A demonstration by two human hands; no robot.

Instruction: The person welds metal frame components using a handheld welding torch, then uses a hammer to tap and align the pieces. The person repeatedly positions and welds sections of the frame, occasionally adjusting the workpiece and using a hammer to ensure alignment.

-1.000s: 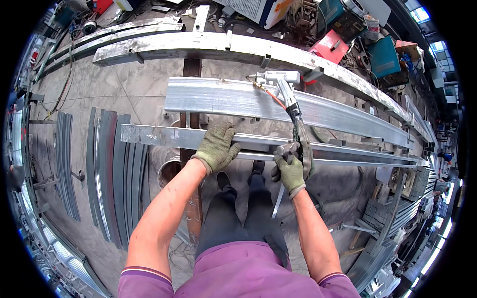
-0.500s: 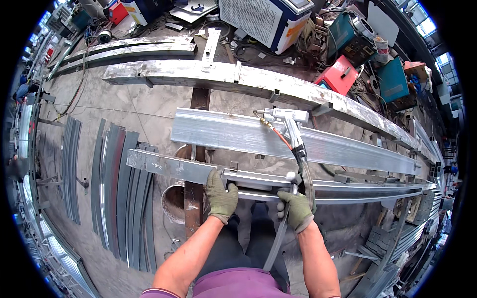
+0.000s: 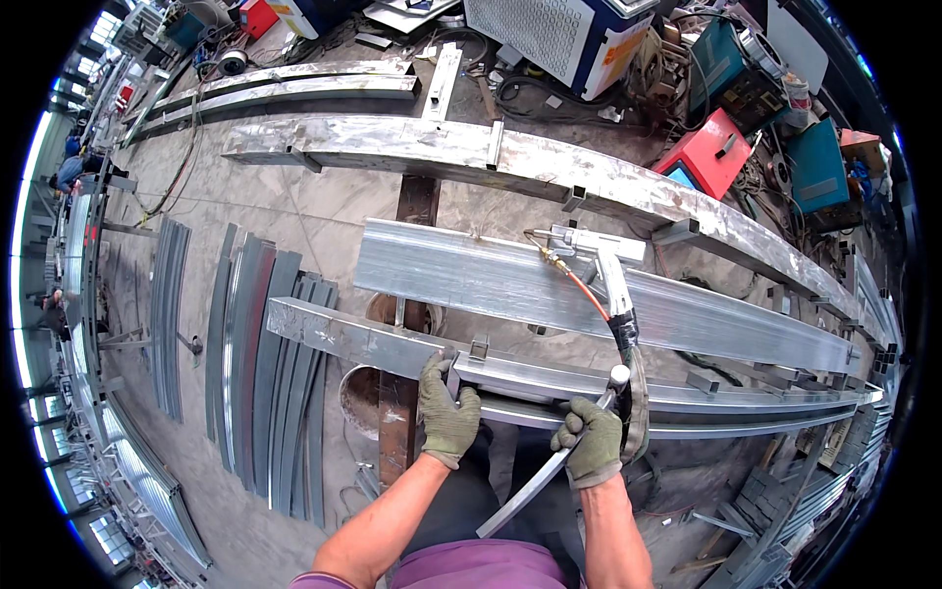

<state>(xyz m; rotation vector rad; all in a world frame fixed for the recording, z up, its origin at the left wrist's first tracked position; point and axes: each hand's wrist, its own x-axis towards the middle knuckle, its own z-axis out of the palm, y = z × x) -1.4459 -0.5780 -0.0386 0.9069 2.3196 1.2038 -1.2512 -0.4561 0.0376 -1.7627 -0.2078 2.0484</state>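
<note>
Both my hands wear green work gloves. My left hand (image 3: pixel 446 417) grips the near edge of a long galvanised steel beam (image 3: pixel 334 334) that runs left to right in front of me. My right hand (image 3: pixel 592 442) is closed around a slim metal bar (image 3: pixel 535 486) that slants down toward my body; its top end touches the beam. A welding torch (image 3: pixel 599 257) with an orange hose and a black cable rests on the wider steel section (image 3: pixel 471 280) just beyond the beam, a short way above my right hand.
Several curved steel strips (image 3: pixel 265 363) lie on the concrete floor to my left. Another long beam (image 3: pixel 432 147) lies farther back. Welding machines, a red box (image 3: pixel 711 152) and a white cabinet (image 3: pixel 549 39) stand at the far side. Stacked profiles (image 3: pixel 795 501) sit at the right.
The view has tilted up and forward. My left hand slid from the top of the beam to its near edge. My right hand stayed on the slim bar, now lower.
</note>
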